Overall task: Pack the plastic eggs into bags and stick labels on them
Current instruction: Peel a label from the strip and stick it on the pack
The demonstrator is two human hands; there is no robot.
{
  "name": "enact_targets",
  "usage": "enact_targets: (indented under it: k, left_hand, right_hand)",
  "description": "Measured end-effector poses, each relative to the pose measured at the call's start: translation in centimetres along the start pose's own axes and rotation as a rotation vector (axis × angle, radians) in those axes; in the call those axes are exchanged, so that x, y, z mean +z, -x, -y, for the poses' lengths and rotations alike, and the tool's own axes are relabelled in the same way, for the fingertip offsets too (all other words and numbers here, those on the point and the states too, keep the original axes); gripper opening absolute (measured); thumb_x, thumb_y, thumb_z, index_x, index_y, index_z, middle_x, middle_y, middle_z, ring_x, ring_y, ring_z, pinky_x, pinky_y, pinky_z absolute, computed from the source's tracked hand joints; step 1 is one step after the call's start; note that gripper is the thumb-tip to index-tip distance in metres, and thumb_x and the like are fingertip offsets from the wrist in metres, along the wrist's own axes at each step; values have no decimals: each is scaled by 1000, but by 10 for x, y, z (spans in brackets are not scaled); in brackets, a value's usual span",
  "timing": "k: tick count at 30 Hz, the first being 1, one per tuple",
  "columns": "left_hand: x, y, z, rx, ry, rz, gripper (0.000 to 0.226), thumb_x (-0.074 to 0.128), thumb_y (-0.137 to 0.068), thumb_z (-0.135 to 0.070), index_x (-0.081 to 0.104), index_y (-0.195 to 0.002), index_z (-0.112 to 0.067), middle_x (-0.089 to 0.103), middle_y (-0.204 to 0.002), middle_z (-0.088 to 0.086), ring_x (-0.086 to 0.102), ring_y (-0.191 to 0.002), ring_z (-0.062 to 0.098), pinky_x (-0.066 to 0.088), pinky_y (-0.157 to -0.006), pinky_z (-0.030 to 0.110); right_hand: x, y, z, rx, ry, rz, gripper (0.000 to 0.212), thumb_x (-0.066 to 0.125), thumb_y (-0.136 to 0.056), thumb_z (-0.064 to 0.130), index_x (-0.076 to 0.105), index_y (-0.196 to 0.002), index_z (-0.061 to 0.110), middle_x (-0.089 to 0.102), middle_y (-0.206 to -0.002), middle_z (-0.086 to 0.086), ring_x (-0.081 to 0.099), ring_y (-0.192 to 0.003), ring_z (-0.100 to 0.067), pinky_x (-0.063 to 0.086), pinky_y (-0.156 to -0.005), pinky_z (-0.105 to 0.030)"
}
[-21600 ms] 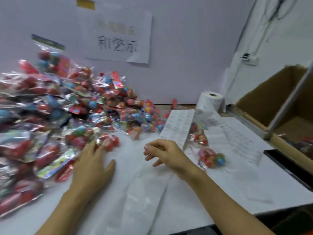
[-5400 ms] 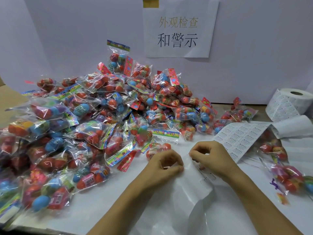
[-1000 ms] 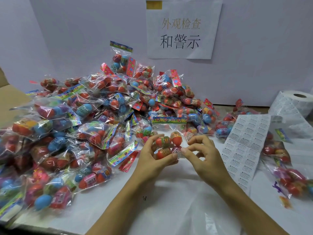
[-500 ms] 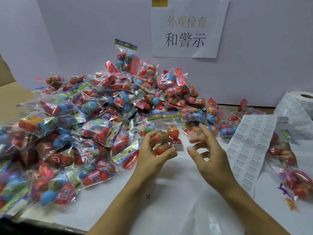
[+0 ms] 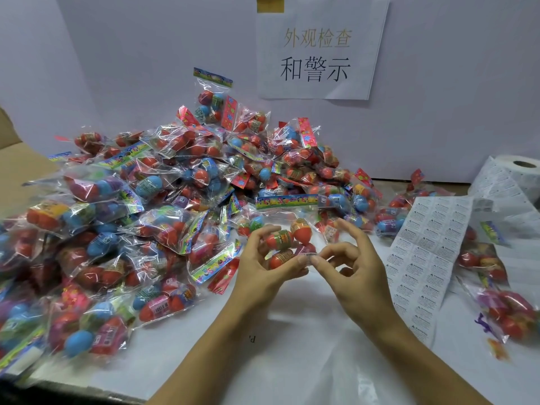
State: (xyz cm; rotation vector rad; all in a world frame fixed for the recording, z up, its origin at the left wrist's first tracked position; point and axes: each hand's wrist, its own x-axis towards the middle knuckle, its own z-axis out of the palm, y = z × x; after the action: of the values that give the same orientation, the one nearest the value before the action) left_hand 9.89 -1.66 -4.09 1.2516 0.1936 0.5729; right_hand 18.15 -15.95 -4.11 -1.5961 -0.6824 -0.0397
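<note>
My left hand (image 5: 264, 268) grips a clear bag of plastic eggs (image 5: 287, 239) with red and orange eggs inside, held above the white table. A small white warning label (image 5: 309, 255) sits on the bag's lower right. My right hand (image 5: 352, 266) touches that label with its index fingertip and thumb, the other fingers spread and raised. A strip of label sheet (image 5: 425, 258) lies to the right, running back to a label roll (image 5: 514, 176).
A big heap of bagged eggs (image 5: 152, 217) covers the left and middle of the table (image 5: 292, 361). Several more bags (image 5: 505, 311) lie at the right. A paper sign (image 5: 318, 48) hangs on the back wall. Cardboard (image 5: 17, 171) shows at far left.
Half a second ago my right hand was open and off the bag; now its fingertips are back on the label. The left hand keeps holding the bag.
</note>
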Motion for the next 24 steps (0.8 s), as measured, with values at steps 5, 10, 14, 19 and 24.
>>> enact_targets:
  k: [5,10,14,19,24]
  left_hand:
    - [-1,-1,1,1,23,18,64,85,-76,-1,53,-131,-9,70,-119,17,74,-100,36,63,-76,39]
    - [-3,0,1,-1,21,29,66,88,-75,-4,53,-131,-10,70,-120,17,74,-102,36,63,-78,41]
    - [-3,-1,1,-11,30,54,62,87,-75,-1,55,-127,-9,71,-119,16,74,-103,36,63,-77,41]
    - [-2,-1,2,-29,22,54,61,86,-74,-3,54,-126,-11,73,-116,13,74,-103,36,63,-77,41]
    - [-5,-2,3,-34,28,46,62,86,-75,-10,55,-128,-11,72,-119,17,72,-106,37,62,-80,44]
  right_hand:
    - [-2,-4,4,118,-108,5,73,85,-69,35,49,-133,35,74,-84,0,69,-79,-20,57,-80,-30]
    - [-2,-7,3,228,-201,35,64,87,-70,29,53,-125,34,74,-79,0,61,-64,-5,46,-57,-16]
    - [-6,-10,-3,255,-127,-12,49,82,-82,11,57,-119,31,72,-77,5,60,-66,-4,44,-62,-16]
    - [-9,-8,0,74,0,-131,24,74,-91,20,61,-104,36,68,-89,12,63,-77,-6,51,-67,-17]
    - [-5,-6,10,252,-76,105,37,72,-71,58,73,-94,28,73,-84,10,63,-71,-4,45,-54,-14]
